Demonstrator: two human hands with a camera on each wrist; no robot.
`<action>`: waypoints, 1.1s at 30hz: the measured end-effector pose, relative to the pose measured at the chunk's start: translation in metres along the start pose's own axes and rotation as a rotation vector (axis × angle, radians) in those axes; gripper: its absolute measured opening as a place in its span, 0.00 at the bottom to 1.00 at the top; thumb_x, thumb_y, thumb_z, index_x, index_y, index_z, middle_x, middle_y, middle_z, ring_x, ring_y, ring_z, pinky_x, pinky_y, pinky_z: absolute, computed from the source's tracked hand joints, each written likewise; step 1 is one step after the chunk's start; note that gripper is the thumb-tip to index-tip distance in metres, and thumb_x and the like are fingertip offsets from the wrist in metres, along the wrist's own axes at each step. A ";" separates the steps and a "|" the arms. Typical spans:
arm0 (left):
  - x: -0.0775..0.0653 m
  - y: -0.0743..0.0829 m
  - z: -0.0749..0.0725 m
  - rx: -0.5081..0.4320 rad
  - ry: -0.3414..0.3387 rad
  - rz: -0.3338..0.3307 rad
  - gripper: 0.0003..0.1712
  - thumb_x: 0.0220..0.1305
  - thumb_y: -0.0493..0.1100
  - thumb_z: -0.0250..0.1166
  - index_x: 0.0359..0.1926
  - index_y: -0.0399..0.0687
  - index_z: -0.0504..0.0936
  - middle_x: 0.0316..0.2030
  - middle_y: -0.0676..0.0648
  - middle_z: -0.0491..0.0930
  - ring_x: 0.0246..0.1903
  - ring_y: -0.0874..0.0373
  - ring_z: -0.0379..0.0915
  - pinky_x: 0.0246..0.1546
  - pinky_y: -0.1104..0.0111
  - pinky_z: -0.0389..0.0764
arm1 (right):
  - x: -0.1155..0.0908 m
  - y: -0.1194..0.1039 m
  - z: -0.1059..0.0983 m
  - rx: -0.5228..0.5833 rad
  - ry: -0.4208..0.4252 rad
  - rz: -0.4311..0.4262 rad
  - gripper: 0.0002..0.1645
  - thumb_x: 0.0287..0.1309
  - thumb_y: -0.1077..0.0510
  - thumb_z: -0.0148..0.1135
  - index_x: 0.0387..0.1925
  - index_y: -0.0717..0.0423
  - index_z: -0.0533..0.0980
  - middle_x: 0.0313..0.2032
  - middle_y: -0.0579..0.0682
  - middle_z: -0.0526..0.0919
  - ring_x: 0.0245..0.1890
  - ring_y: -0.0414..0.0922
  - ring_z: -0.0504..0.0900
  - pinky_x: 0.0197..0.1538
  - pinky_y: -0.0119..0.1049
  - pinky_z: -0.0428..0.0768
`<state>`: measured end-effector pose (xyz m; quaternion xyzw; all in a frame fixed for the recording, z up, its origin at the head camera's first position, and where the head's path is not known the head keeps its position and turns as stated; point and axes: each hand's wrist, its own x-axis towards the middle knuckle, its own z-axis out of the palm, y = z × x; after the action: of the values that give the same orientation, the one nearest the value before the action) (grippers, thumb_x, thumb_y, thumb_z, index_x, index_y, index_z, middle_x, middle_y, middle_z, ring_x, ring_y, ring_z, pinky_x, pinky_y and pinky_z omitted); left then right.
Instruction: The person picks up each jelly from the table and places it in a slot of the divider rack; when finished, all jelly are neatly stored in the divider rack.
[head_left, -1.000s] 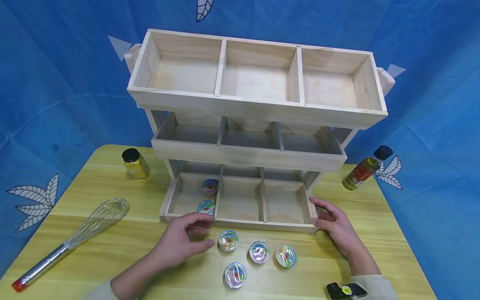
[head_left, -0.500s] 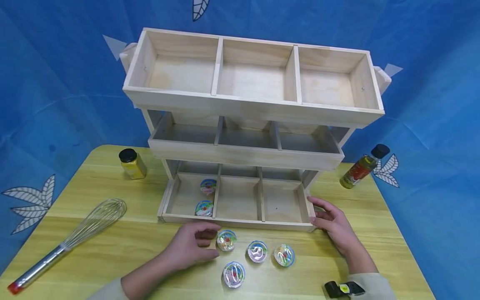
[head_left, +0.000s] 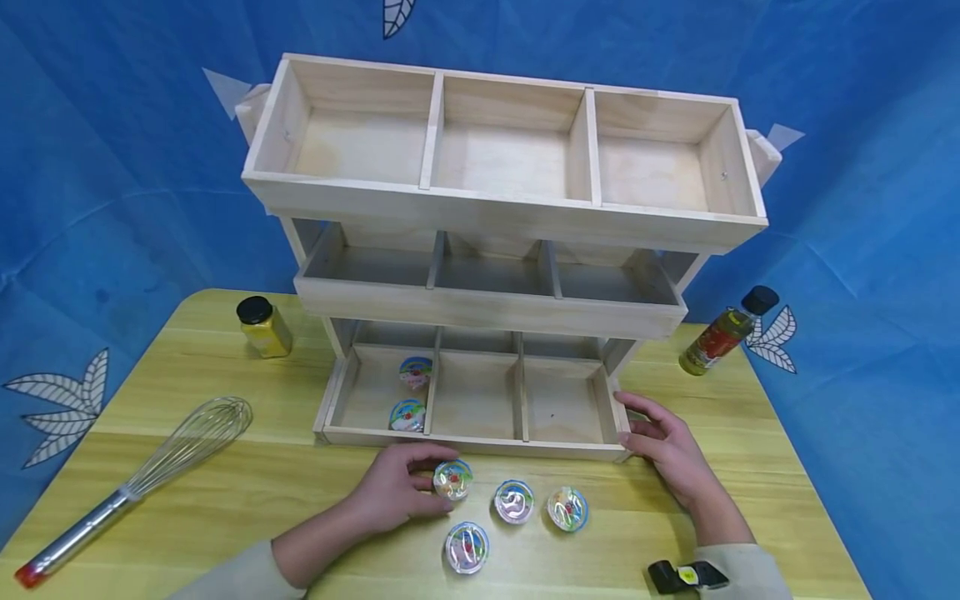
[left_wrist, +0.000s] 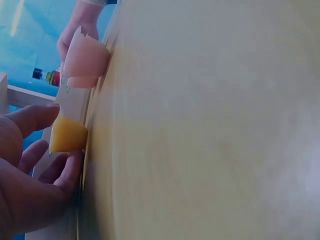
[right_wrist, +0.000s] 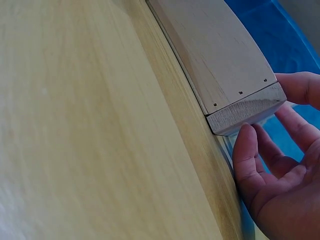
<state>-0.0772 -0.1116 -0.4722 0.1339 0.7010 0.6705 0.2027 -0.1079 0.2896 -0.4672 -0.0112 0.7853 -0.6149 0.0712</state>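
My left hand [head_left: 401,492] is around a small jelly cup [head_left: 453,480], its thumb and fingers on opposite sides. In the left wrist view the orange cup [left_wrist: 69,135] lies between the thumb and a finger, which seems to touch it; a firm grip cannot be made out. At the right end of the three-tier wooden rack [head_left: 474,448], my right hand [head_left: 671,446] holds the bottom tray's corner between thumb and fingers. Three loose jelly cups, one middle [head_left: 514,502], one right [head_left: 567,509] and one nearer [head_left: 467,547], stand on the table. Two more, rear [head_left: 416,372] and front [head_left: 407,415], sit in the bottom-left compartment.
A whisk [head_left: 187,446] lies on the left of the table [head_left: 225,492]. A black-lidded yellow jar [head_left: 265,327] stands behind it. On the right is a dark-capped bottle [head_left: 727,331]. Blue cloth [head_left: 862,250] hangs behind and beside the table.
My left hand has moved right and slightly nearer, from the rack's front edge to around the jelly cup. My right hand stays at the rack's corner. The head view has shifted slightly.
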 end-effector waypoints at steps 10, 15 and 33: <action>0.001 -0.005 0.001 0.055 -0.001 -0.015 0.32 0.42 0.22 0.77 0.53 0.34 0.82 0.55 0.35 0.76 0.45 0.44 0.82 0.42 0.65 0.84 | -0.001 -0.002 0.000 0.008 0.003 -0.009 0.34 0.62 0.67 0.63 0.69 0.65 0.65 0.68 0.62 0.63 0.51 0.46 0.77 0.50 0.30 0.79; 0.002 -0.006 0.001 0.072 0.005 -0.011 0.31 0.41 0.22 0.76 0.52 0.33 0.82 0.53 0.37 0.76 0.43 0.45 0.82 0.41 0.65 0.85 | -0.001 0.000 -0.001 0.016 0.001 -0.016 0.35 0.62 0.67 0.63 0.69 0.65 0.65 0.68 0.61 0.63 0.52 0.48 0.76 0.50 0.30 0.79; -0.001 -0.005 0.002 -0.014 0.026 0.005 0.29 0.44 0.24 0.77 0.51 0.32 0.82 0.49 0.38 0.79 0.38 0.44 0.83 0.38 0.62 0.86 | -0.001 -0.001 0.001 0.019 0.005 -0.007 0.35 0.62 0.67 0.63 0.69 0.65 0.65 0.69 0.61 0.63 0.52 0.50 0.76 0.50 0.31 0.79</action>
<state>-0.0748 -0.1110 -0.4771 0.1254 0.6987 0.6775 0.1927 -0.1067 0.2887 -0.4662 -0.0118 0.7795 -0.6226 0.0673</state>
